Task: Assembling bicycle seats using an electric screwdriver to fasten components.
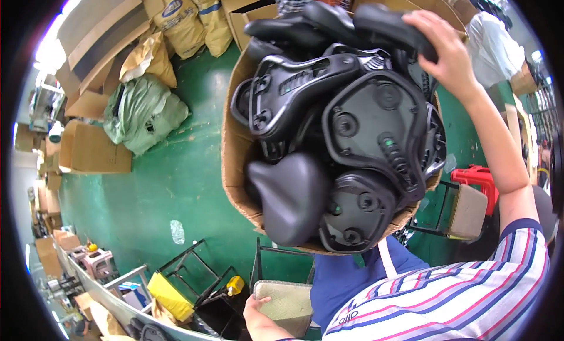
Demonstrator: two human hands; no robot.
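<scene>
Right hand [446, 50] clamped on black saddle [390, 24] atop full cardboard box [235, 147]; left hand [258, 314] below box, gripping woven seat pad [288, 300].

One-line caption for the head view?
Right hand grips a black saddle atop a saddle-filled cardboard box; left hand touches a stool seat.

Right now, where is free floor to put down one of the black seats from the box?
Free: green floor between the cardboard box and the green sack. Crowded: the box, piled with black seats where the right hand grips one; stools by the left hand.
</scene>
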